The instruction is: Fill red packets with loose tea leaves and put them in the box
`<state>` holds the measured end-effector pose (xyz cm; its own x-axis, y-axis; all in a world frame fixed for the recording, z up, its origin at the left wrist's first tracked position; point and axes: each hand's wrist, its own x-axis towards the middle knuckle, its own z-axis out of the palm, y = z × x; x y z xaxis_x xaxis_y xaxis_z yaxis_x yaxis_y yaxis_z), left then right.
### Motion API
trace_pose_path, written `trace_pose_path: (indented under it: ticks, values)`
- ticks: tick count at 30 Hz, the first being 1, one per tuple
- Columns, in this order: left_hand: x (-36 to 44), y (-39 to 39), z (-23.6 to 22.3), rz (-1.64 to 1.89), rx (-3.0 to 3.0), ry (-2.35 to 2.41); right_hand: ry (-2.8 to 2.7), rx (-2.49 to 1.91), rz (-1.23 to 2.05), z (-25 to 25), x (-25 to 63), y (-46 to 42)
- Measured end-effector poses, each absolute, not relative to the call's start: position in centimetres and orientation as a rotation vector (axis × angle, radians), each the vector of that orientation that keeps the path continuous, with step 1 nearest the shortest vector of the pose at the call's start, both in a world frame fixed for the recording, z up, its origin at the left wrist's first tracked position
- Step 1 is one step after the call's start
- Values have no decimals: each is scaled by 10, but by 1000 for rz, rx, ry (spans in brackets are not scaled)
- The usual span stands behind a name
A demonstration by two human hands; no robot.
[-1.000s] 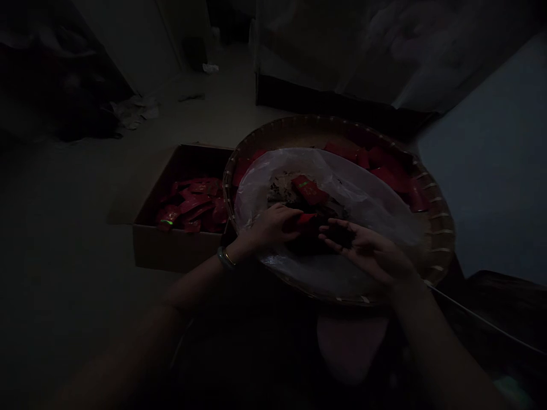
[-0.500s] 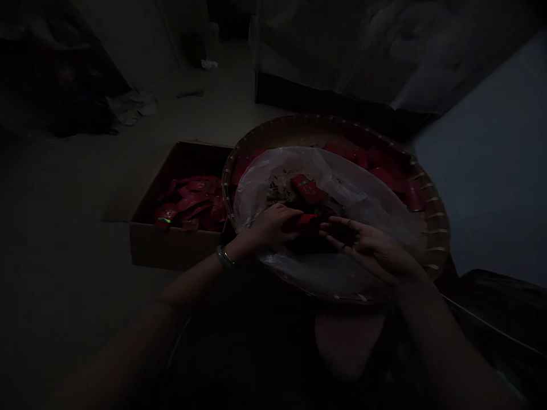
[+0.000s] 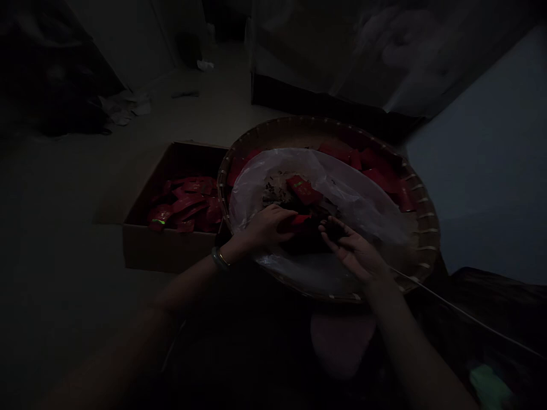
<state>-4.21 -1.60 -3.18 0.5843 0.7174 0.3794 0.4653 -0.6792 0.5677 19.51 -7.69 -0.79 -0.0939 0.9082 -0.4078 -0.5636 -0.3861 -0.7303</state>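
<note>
My left hand, with a bangle at the wrist, pinches a small red packet over the pile. Palm up, my right hand is cupped around dark loose leaves, its fingertips just right of that packet. Both hands are above a clear plastic sheet spread in a round woven bamboo tray. On the dark pile beyond my hands lies another red packet. Dim light hides the packet's mouth and much of the pile.
Left of the tray stands an open cardboard box holding several red packets. More red packets lie along the tray's far right side. A thin white cord crosses the lower right, near a pale wall.
My right hand has moved left and its fingers have curled in more, closer to the red packet. The left hand keeps its pinch. The whole view has shifted slightly.
</note>
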Motion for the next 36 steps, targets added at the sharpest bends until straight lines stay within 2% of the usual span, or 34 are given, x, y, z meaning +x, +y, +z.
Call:
trace_pose_path:
  ticks: [17,36]
  values:
    - [-43,-19,-29,821,2415,957,-101,-871,1552,-27,185,-73]
    - [-43,-19,-28,784,2426,914,-201,-866,1500,-11,168,-73]
